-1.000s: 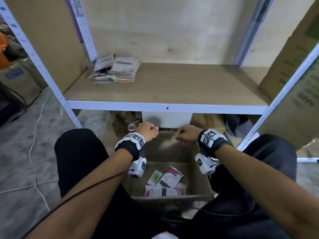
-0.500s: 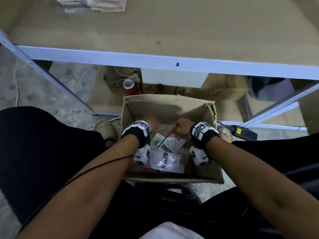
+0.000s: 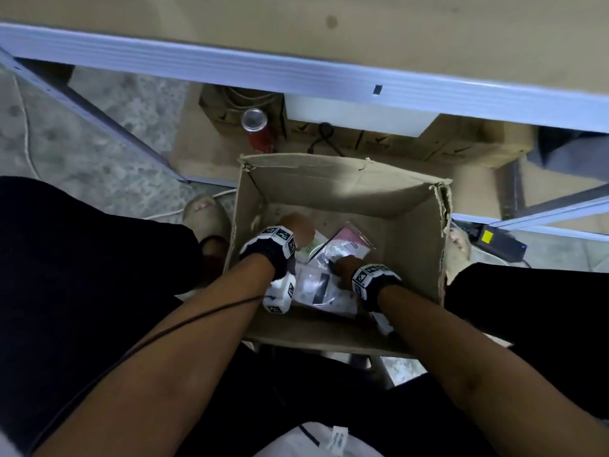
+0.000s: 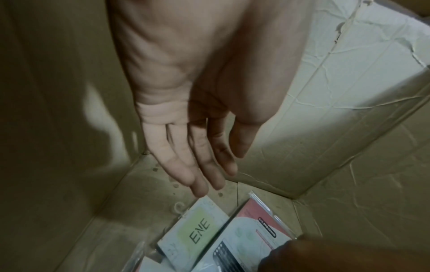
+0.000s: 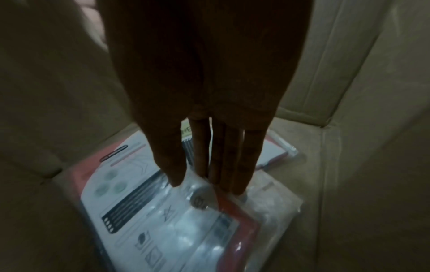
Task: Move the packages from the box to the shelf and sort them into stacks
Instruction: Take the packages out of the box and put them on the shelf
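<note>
The open cardboard box (image 3: 412,225) stands on the floor between my knees, below the shelf (image 3: 296,74). Both hands are inside it. My left hand (image 3: 296,225) hangs with straight fingers (image 4: 200,176) just above a green-and-white package (image 4: 197,230), not touching it. A pink stocking package (image 4: 256,228) lies beside that one. My right hand (image 3: 342,265) points straight down, and its fingertips (image 5: 177,176) touch a pink package in clear wrap (image 5: 163,211). Another wrapped package (image 5: 274,206) lies under it.
Under the shelf stand a red can (image 3: 257,127) and flat cardboard boxes (image 3: 461,146). A black power adapter (image 3: 501,242) lies on the floor to the right of the box. My feet (image 3: 204,212) flank the box, and a white cable (image 3: 26,136) runs across the floor at left.
Both hands have left the box's far rim and gone down inside onto the packages. My view has tipped downward, so the stack on the shelf is out of sight.
</note>
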The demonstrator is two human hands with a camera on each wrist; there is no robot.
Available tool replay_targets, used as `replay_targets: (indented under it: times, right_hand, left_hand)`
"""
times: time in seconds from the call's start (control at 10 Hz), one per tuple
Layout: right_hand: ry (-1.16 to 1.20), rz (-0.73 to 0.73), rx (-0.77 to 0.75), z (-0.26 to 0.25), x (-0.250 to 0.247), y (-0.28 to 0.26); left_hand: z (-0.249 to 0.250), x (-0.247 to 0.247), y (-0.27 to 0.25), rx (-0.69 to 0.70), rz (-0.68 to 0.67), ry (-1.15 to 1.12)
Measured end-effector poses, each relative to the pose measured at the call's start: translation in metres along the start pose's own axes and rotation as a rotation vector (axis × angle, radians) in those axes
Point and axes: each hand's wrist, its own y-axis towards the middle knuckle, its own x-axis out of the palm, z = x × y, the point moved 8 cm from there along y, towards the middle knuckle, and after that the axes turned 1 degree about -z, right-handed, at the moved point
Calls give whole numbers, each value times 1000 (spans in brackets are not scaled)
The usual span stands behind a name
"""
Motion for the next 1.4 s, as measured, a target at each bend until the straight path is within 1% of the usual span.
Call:
replay_targets:
  times: [0.1,0.2,0.3,0.4,0.5,0.6,0.7,0.8,1.0,1.1,1.2,1.3,1.4]
  right_hand:
    - [-43,10,-70,-4,9,2]
    - [-71,-2,-100,-14,8,2]
    - [-180,-22,-142,-28,10,6]
    - [-190,-28,-156,-30,5,6]
    - [-161,65,-143,-24,-18,8]
    - [-235,158,-143,-20,-44,13]
    - [-398,185,-132,-15,-64,22]
    - [-463,178,-155,-17,-70,31]
    - [-486,110,-166,-17,-55,37]
    - [-489,119,-173,-14,-51,37]
    - [-454,86,-147,-10,-49,35]
    - [-374,97,-133,-7,-49,32]
    - [-287,93,-134,-2,-49,28]
  left_hand:
    - [1,-2,1,9,18,-35]
    - [2,-1,1,17,4,-34]
    - [-1,2,3,22,5,-63]
    - [-6,4,5,2,-7,-82]
    - [-10,3,8,-4,-15,-120]
    - [-15,-2,8,-6,8,-64]
    - [-20,-5,9,-1,21,-5]
    - [-28,-4,13,-13,18,-27]
    - [-34,-2,18,-56,32,-78]
    - [-36,1,19,-64,22,-97]
    - [-38,5,22,-82,10,-104]
    - [-36,5,24,-61,-2,-76]
    - [-33,3,26,-42,25,-44]
